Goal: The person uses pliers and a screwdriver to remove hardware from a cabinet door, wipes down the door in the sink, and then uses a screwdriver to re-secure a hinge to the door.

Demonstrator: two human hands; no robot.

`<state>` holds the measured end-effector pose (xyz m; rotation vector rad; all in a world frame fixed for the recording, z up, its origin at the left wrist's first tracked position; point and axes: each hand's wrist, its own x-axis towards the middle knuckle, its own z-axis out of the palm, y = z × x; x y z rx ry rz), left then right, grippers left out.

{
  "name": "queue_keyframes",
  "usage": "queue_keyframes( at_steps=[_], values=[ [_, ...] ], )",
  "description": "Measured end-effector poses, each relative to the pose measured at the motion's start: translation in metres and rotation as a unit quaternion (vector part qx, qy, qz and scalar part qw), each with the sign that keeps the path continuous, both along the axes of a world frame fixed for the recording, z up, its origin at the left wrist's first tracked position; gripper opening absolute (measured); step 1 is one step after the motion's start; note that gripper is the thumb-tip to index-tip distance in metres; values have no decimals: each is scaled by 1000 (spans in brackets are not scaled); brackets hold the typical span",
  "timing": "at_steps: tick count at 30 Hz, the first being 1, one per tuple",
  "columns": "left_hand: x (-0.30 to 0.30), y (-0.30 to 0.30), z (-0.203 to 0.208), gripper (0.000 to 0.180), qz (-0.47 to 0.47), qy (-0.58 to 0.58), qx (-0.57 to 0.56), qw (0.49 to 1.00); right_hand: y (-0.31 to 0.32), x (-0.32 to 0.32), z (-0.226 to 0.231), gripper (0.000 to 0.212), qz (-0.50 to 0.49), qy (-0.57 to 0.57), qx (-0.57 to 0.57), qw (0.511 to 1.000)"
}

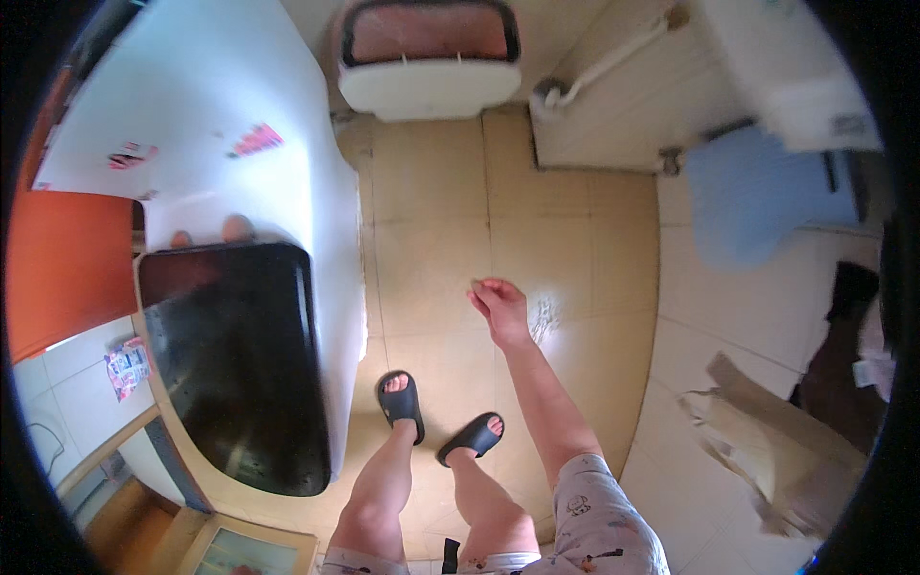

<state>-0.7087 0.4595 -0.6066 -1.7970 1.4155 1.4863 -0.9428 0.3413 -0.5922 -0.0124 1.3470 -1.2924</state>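
Out over the tiled floor (431, 287), my right hand (499, 311) reaches forward from the lower right. Its thumb and fingers are pinched together. Whatever may be between the fingertips is too small to name. The hand touches nothing else in sight. Below and to its left are my feet in dark slide sandals (401, 402). My left hand does not appear in the picture.
A white appliance-like body (240, 86) with a glossy black panel (230, 374) stands along the left. Ahead is a white-fronted bin (431, 91). A blue cloth (747, 187) and a beige bag (767, 431) hang at the right. A wood-framed door (254, 546) lies lower left.
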Motion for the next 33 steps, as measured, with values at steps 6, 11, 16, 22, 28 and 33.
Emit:
queue_keyframes(
  at_steps=[6,11,16,22,28,33],
  values=[
    [27,-36,81,31,15,70,-15,997,-192,8,180,13,9,230,-180,956],
    [71,-52,143,30,-5,120,-27,992,-263,-57,171,28,94,498,30,862],
    [231,-12,201,29,26,-2,-33,999,-164,45,183,27,256,469,90,841],
    [379,43,239,28,6,-97,2,995,198,57,198,11,416,541,177,709],
    [504,58,281,27,-43,-163,-19,985,333,-2,231,12,140,345,262,890],
    [590,46,343,26,-94,-224,-64,968,311,78,356,9,131,538,191,810]
  ],
)
